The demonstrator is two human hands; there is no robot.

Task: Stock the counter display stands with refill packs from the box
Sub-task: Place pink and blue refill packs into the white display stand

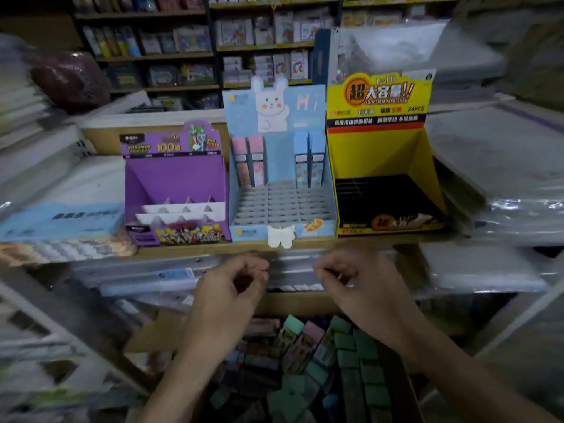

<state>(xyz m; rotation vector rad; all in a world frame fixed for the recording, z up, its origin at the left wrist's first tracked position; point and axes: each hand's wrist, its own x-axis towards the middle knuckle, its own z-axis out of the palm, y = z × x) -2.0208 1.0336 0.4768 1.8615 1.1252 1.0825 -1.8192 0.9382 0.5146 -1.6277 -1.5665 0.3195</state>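
Three display stands sit side by side on the counter: a purple stand (175, 184), a light blue rabbit stand (282, 190) and a yellow stand (386, 166). The blue stand holds two pink packs (250, 161) at its back left and two blue packs (309, 161) at its back right; its other slots look bare. Below the counter a cardboard box (146, 334) holds several green, pink and dark refill packs (305, 343). My left hand (235, 288) and my right hand (351, 279) hover above the box, just under the counter edge, fingers curled, with nothing visible in them.
Stacks of plastic-wrapped goods (494, 166) flank the stands on both sides. A light blue flat box (64, 219) lies left of the purple stand. Shelves of stationery (232, 41) fill the background. White racks (45, 331) stand at the lower left.
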